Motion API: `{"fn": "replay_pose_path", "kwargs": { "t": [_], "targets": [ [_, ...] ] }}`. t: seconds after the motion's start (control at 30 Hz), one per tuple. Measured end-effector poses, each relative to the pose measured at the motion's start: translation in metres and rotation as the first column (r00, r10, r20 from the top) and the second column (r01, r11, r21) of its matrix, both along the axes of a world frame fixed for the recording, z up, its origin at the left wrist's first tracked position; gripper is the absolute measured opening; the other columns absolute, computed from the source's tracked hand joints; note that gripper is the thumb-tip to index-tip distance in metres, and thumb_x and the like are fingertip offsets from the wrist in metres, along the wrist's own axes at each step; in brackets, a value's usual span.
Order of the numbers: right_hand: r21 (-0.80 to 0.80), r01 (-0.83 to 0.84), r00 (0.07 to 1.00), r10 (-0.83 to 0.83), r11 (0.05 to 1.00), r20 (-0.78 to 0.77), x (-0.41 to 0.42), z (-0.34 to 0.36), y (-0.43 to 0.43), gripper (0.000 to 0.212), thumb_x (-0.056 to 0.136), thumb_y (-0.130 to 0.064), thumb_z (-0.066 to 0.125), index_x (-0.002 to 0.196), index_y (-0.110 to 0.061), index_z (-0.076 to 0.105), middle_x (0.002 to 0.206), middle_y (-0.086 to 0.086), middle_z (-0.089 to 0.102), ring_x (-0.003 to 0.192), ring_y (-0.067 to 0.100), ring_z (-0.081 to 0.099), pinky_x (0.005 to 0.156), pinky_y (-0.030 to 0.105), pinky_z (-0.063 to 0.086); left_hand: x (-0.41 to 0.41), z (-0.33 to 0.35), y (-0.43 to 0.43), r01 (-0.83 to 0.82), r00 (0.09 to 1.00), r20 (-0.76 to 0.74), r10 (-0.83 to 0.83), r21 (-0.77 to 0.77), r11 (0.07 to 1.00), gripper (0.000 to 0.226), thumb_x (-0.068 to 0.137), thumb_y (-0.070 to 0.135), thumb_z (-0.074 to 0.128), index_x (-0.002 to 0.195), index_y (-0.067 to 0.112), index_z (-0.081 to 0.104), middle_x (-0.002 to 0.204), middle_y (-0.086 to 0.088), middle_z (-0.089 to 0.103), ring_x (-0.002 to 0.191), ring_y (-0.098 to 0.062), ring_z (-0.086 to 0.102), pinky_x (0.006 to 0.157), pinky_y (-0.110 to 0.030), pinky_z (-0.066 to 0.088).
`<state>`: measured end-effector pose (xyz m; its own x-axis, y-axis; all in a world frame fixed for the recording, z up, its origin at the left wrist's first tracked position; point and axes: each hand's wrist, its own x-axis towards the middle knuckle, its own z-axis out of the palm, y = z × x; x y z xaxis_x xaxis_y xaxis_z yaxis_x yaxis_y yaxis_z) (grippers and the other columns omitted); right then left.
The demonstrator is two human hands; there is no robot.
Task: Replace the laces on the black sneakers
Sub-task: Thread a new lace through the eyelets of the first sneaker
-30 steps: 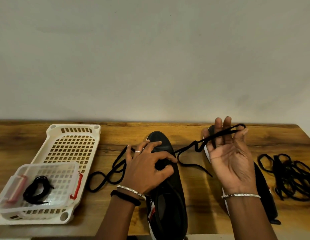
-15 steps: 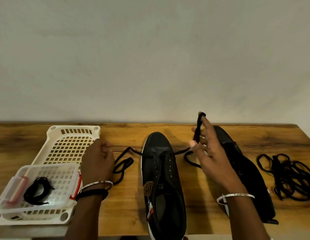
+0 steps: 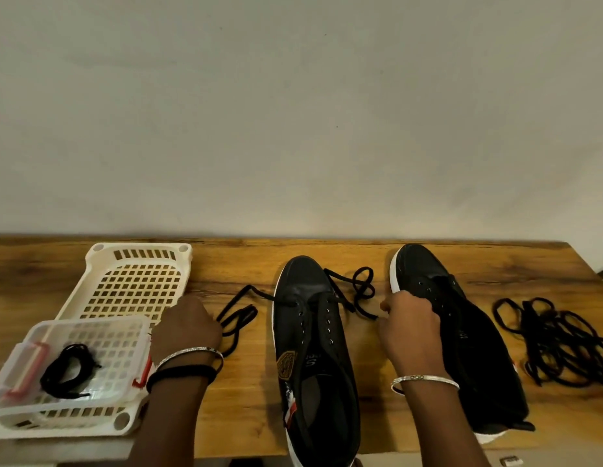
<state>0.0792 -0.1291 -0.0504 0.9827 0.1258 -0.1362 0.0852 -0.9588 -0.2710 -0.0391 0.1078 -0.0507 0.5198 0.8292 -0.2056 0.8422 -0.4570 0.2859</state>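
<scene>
A lace (image 3: 367, 312) threads the front eyelets of the middle sneaker (image 3: 313, 348) on the desk (image 3: 246, 392). The left grip (image 3: 187, 326) holds one end, and the right grip (image 3: 409, 326) holds the other, beside the second sneaker (image 3: 461, 332).

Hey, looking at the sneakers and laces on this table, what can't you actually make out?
Head view only.
Left hand grip: the hand's back hides whether fingers pinch the lace.
Right hand grip: fingertips hidden behind its knuckles too.
Middle sneaker: heel cut off by the bottom edge.
Lace pile: tangled, clipped by the right edge, so count unclear.
</scene>
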Motion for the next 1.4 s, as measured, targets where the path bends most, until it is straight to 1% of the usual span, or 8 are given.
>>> {"fn": "replay_pose_path", "kwargs": {
  "t": [0.3,0.5,0.63,0.8,0.97,1.1,1.3,1.4],
  "targets": [
    [-0.01,0.001,1.0,-0.001,1.0,-0.023,-0.014,-0.002,0.01,0.009,0.095,-0.014,0.055,0.086,-0.012,0.054,0.1,0.012,0.06,0.093,0.036,0.063,0.067,0.035,0.047,-0.005,-0.015,0.01,0.047,0.991,-0.127,-0.049,-0.018,0.999,0.019,0.08,0.024,0.078,0.097,0.017,0.071,0.1,-0.01,0.068,0.093,-0.031,0.067,0.068,-0.033,0.049],
    [0.377,0.022,0.999,-0.007,0.926,-0.043,-0.004,0.001,0.008,0.002,0.094,-0.024,0.061,0.096,-0.024,0.059,0.076,-0.001,0.065,0.071,0.019,0.062,0.058,0.029,0.044,-0.006,-0.015,0.013,0.092,0.992,-0.082,-0.097,-0.06,0.994,0.011,0.084,0.024,0.068,0.092,0.018,0.071,0.101,-0.009,0.068,0.092,-0.032,0.066,0.074,-0.037,0.054],
    [0.788,0.111,0.98,0.066,0.605,-0.189,0.001,0.026,0.001,0.014,0.096,-0.01,0.064,0.104,-0.02,0.058,0.07,0.006,0.069,0.056,0.013,0.058,0.052,0.025,0.043,-0.011,0.017,0.015,0.031,0.992,0.127,-0.027,-0.031,0.999,0.015,0.082,0.028,0.068,0.073,0.016,0.067,0.079,-0.006,0.064,0.074,-0.027,0.06,0.063,-0.031,0.042],
    [0.975,0.148,0.981,0.097,0.168,-0.165,-0.012,0.072,-0.008,0.012,0.098,-0.01,0.06,0.106,-0.003,0.066,0.083,0.015,0.075,0.073,0.024,0.068,0.063,0.027,0.056,-0.025,0.073,0.005,0.025,0.821,0.561,0.109,-0.226,0.974,0.012,0.081,0.024,0.076,0.076,0.022,0.066,0.073,0.005,0.073,0.077,-0.019,0.066,0.072,-0.034,0.049],
    [0.982,0.188,0.981,0.048,-0.007,-0.188,-0.042,0.11,-0.021,0.022,0.1,0.002,0.049,0.114,-0.002,0.066,0.106,0.015,0.075,0.099,0.03,0.073,0.082,0.032,0.06,-0.052,0.116,-0.011,0.202,0.605,0.783,0.144,-0.326,0.924,0.017,0.088,0.023,0.074,0.102,0.031,0.07,0.074,0.006,0.076,0.086,-0.001,0.07,0.086,-0.027,0.046],
    [0.993,0.076,0.994,0.071,0.094,-0.083,-0.061,0.156,-0.022,0.024,0.091,0.007,0.063,0.111,-0.004,0.067,0.1,0.011,0.078,0.098,0.026,0.074,0.087,0.035,0.061,-0.062,0.179,-0.02,0.358,0.51,0.851,0.129,-0.346,0.867,0.021,0.092,0.009,0.066,0.107,0.021,0.074,0.087,-0.001,0.078,0.087,-0.014,0.075,0.088,-0.033,0.052],
    [0.882,-0.284,0.959,0.125,0.375,0.256,-0.074,0.269,-0.018,0.01,0.091,-0.027,0.073,0.089,-0.017,0.076,0.077,-0.001,0.076,0.068,0.017,0.072,0.068,0.034,0.059,-0.073,0.289,-0.041,0.508,0.378,0.925,0.034,-0.239,0.828,0.029,0.095,-0.004,0.057,0.109,0.017,0.07,0.095,-0.005,0.077,0.084,-0.021,0.075,0.085,-0.036,0.057],
    [0.809,-0.353,0.931,0.087,0.469,0.356,-0.065,0.321,-0.018,0.012,0.086,-0.038,0.077,0.083,-0.027,0.075,0.083,-0.008,0.072,0.07,0.015,0.069,0.072,0.038,0.06,-0.074,0.344,-0.05,0.521,0.304,0.951,-0.06,-0.113,0.846,0.034,0.096,-0.004,0.052,0.106,0.024,0.068,0.094,-0.002,0.075,0.082,-0.018,0.074,0.081,-0.033,0.057]
  ]
}}
